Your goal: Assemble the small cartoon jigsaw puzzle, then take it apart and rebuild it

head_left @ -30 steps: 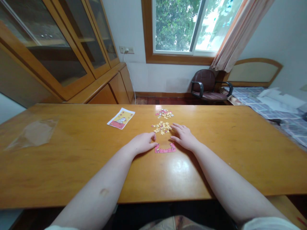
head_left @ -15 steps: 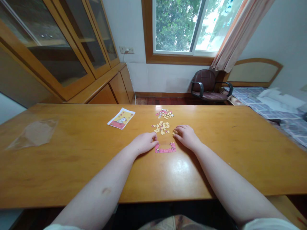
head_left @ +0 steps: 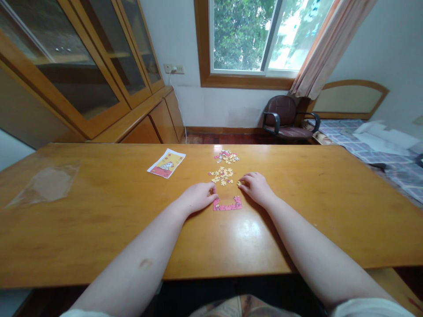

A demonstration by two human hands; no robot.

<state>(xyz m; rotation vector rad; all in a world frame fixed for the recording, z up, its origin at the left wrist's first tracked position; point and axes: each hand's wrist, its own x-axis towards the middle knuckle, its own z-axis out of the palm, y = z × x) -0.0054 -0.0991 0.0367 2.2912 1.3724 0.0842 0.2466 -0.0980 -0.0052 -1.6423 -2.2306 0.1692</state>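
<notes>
A partly joined pink jigsaw puzzle (head_left: 227, 207) lies flat on the table, with a bottom row and two short raised sides. At its upper left corner rests my left hand (head_left: 202, 196), fingers curled and thumb against the edge; whatever is under the fingertips is hidden. My right hand (head_left: 255, 186), up and to the right of the puzzle, pinches a yellow puzzle piece (head_left: 239, 183) between thumb and fingers, low over the tabletop. Between and beyond the hands is a loose group of mostly yellow pieces (head_left: 224, 175). Farther back sits a pile of mixed pink, white and yellow pieces (head_left: 227, 156).
On the wooden table (head_left: 115, 233), a picture card (head_left: 167, 163) with a yellow and pink print lies left of the pieces. A clear plastic bag (head_left: 46, 184) is at the far left. Beyond the table stand a glass-door cabinet (head_left: 132, 99) and an armchair (head_left: 282, 115).
Both hands stay almost where they were. The right fingers shift slightly around the yellow piece; the joined puzzle and the loose pieces look the same.
</notes>
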